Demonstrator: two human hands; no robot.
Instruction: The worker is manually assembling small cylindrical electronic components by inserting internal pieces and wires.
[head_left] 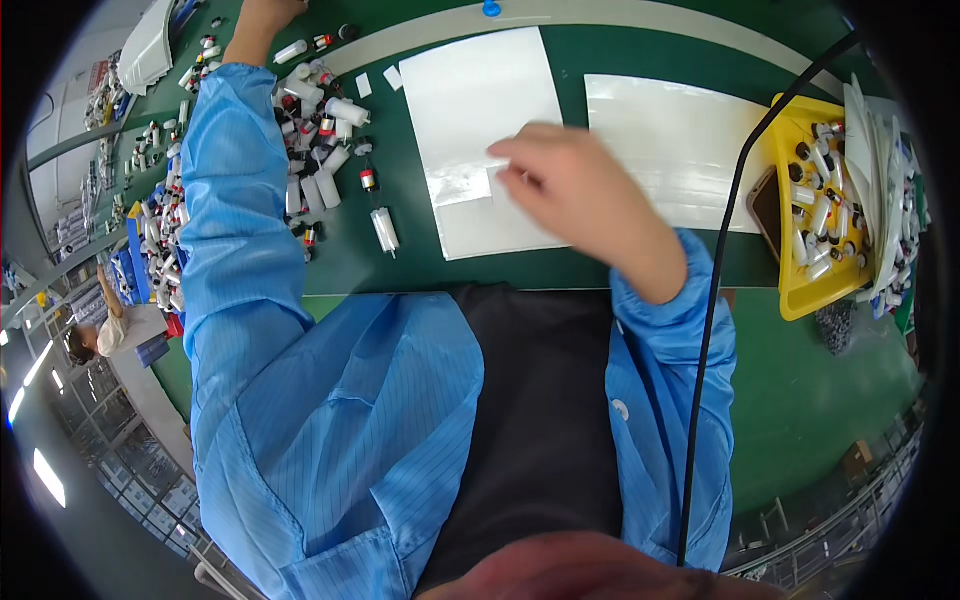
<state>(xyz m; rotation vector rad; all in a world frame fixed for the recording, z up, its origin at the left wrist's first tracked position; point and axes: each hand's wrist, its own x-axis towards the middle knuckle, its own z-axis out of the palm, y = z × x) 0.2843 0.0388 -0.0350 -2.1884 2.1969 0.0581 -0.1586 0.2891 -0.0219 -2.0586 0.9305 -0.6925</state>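
My left arm reaches far forward at the upper left. My left hand (268,14) is cut by the picture's top edge, so its fingers are mostly hidden. It is beyond a heap of small white cylinders (318,110) with black, red and metal ends. Over a glossy white sheet (485,80) is my right hand (575,190), slightly blurred, its fingers curled and thumb close to the index finger. Whether something thin is between them I cannot make out. Under the fingertips, part of the sheet looks greyer. One white cylinder (384,231) lies apart, left of the sheet.
A second white sheet (670,140) lies to the right. Beyond it, a yellow tray (795,285) holds more cylinders, and a phone-like dark object (765,210) rests beside it. A black cable (722,230) crosses in front. Two small white pieces (378,82) lie near the heap. Another person (95,335) is at far left.
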